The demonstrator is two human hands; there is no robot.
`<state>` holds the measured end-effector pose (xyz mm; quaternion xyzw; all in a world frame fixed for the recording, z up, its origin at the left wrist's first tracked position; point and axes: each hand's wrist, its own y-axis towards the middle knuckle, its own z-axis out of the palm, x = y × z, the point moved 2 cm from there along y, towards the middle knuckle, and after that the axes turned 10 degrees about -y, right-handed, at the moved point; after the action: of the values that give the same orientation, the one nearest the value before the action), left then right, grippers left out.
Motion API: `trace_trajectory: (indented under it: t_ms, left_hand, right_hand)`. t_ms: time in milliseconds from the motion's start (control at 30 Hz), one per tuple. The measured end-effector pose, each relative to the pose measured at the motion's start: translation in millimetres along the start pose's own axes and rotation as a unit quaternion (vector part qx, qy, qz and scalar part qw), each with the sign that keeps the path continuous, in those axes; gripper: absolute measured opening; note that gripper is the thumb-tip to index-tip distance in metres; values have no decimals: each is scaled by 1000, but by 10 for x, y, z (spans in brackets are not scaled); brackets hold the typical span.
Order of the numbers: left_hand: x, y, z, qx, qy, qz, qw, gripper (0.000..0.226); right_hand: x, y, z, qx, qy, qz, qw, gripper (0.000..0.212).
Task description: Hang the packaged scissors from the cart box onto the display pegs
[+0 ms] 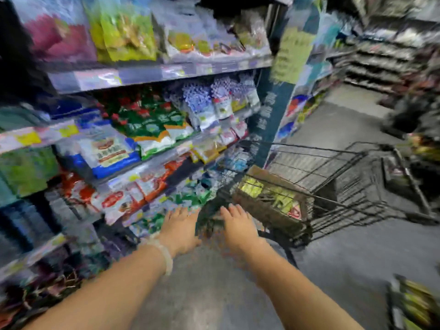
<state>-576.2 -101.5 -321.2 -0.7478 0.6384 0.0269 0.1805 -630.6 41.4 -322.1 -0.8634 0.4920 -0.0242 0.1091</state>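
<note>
Two bare forearms were seen, with no sleeves reaching into view. A pale, translucent bangle (165, 254) was worn round the left wrist, smooth and rounded, whitish in tone. The left hand (182, 231) and the right hand (238, 228) were ungloved. No ring or watch could be made out; the fingers were blurred and their detail could not be told.

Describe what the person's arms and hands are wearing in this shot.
Both forearms are bare, with no sleeves in view. The left wrist carries a pale, whitish bracelet with a smooth, translucent look. The left hand and right hand wear no gloves. Motion blur hides whether there are any rings.
</note>
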Motion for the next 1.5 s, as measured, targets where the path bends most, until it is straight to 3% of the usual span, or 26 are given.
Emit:
trace_trajectory:
  t_ms: [300,500,700,1000,1300,1500]
  left_hand:
    - [-1258,1259,239,71,29,95,993,80]
    - [-1803,2599,50,63,40,141,987,75]
    - [-2166,3907,-95,90,30,145,985,71]
    - [-2283,5047,494,233,11,86,969,71]
    - [-2095,5963,1269,302,-86,-55,948,64]
    - [-2002,6368,1715,327,-111,-100,933,54]
  right_hand:
    - [-1506,313,343,24,28,110,993,58]
    - [-2473,1255,111,-8,27,155,987,56]
    - [-3378,2209,8,20,60,211,975,53]
    - [-4055,3012,780,173,188,278,926,50]
    - [-4204,4263,1634,250,269,241,899,39]
    - [-4194,4795,2178,270,340,332,837,44]
